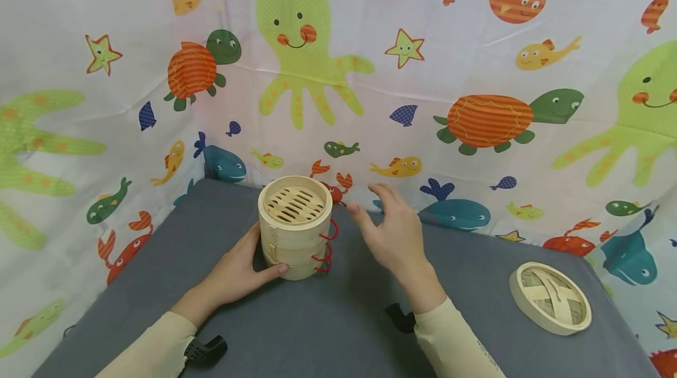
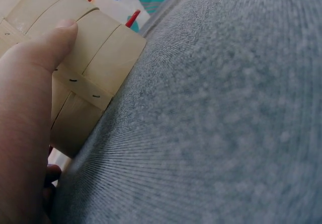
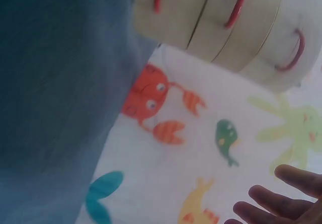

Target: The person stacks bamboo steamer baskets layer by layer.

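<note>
A stack of round bamboo steamer baskets [image 1: 296, 237] stands upright on the grey tabletop, its slatted tray showing at the top. Red cord loops hang from its right side. My left hand [image 1: 240, 263] grips the stack low on its left, the thumb across the front and the other fingers hidden behind. In the left wrist view the thumb [image 2: 63, 35] lies against the wooden wall. To the right of the stack, apart from it, my right hand [image 1: 394, 234] is raised with fingers spread and holds nothing. Its fingertips [image 3: 284, 204] appear at the corner of the right wrist view.
A round bamboo lid [image 1: 550, 298] with a woven strap handle lies far right on the grey tabletop [image 1: 317, 331]. Behind the table hangs a white curtain [image 1: 349, 13] printed with sea animals. Dark straps [image 1: 206, 351] sit at both wrists.
</note>
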Action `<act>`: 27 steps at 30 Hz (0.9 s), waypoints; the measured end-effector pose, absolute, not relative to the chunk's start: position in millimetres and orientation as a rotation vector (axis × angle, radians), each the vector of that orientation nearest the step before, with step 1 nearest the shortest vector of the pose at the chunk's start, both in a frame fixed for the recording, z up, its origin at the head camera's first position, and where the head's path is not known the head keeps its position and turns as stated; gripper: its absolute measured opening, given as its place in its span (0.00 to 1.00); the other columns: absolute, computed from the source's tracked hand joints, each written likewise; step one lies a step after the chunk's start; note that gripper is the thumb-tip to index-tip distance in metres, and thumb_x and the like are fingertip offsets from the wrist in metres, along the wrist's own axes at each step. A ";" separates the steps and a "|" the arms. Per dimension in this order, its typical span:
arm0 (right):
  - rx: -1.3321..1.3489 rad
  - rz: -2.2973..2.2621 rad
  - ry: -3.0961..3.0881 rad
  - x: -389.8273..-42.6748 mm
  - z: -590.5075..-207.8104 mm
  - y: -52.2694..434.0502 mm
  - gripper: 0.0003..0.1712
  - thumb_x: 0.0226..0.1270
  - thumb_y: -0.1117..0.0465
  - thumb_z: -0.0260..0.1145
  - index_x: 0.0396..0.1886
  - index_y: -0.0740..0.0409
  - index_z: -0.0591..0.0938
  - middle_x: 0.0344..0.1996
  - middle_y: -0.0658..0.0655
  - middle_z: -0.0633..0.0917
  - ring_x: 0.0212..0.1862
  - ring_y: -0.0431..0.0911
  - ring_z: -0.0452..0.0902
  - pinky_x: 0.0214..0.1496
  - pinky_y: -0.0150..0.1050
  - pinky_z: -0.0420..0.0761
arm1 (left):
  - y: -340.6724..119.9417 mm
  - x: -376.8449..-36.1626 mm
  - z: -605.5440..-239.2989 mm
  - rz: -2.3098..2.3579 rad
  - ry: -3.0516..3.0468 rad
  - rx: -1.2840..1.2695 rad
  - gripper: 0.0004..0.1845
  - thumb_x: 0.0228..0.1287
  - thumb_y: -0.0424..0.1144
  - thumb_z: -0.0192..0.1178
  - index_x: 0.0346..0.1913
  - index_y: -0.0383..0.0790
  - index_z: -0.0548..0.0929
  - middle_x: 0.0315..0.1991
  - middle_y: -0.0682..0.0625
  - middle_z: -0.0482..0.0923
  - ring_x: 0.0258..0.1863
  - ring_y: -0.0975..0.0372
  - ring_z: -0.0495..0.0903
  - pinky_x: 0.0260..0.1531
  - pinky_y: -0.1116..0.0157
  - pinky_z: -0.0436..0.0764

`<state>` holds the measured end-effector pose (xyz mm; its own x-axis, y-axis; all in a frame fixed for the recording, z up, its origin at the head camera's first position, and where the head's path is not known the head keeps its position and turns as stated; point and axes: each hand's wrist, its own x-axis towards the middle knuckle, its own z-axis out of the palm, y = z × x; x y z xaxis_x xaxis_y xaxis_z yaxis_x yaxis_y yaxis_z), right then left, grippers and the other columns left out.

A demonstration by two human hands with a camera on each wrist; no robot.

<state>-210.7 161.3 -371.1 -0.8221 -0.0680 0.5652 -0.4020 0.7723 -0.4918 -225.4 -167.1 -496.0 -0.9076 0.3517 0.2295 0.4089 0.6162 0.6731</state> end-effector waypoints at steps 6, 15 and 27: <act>0.258 0.804 -2.441 -208.5 -380.2 183.9 0.46 0.76 0.25 0.63 0.68 0.61 0.85 0.66 0.60 0.85 0.67 0.60 0.82 0.66 0.65 0.80 | -167.3 -226.1 -497.9 -1.180 -2.747 -0.660 0.65 0.66 0.69 0.74 0.91 0.54 0.41 0.88 0.42 0.50 0.84 0.43 0.58 0.72 0.33 0.69; 0.184 0.732 -2.500 -210.5 -391.2 204.7 0.44 0.76 0.29 0.66 0.66 0.63 0.86 0.68 0.64 0.84 0.70 0.61 0.79 0.71 0.65 0.77 | -168.2 -224.9 -494.8 -1.186 -2.746 -0.650 0.65 0.66 0.67 0.74 0.91 0.53 0.41 0.88 0.42 0.50 0.84 0.42 0.57 0.73 0.32 0.68; 0.126 0.650 -2.526 -202.2 -404.5 237.5 0.43 0.77 0.30 0.66 0.65 0.65 0.86 0.69 0.67 0.83 0.70 0.65 0.78 0.71 0.69 0.75 | -167.0 -225.1 -494.0 -1.185 -2.747 -0.666 0.65 0.66 0.67 0.74 0.91 0.51 0.42 0.88 0.41 0.50 0.84 0.42 0.57 0.73 0.32 0.68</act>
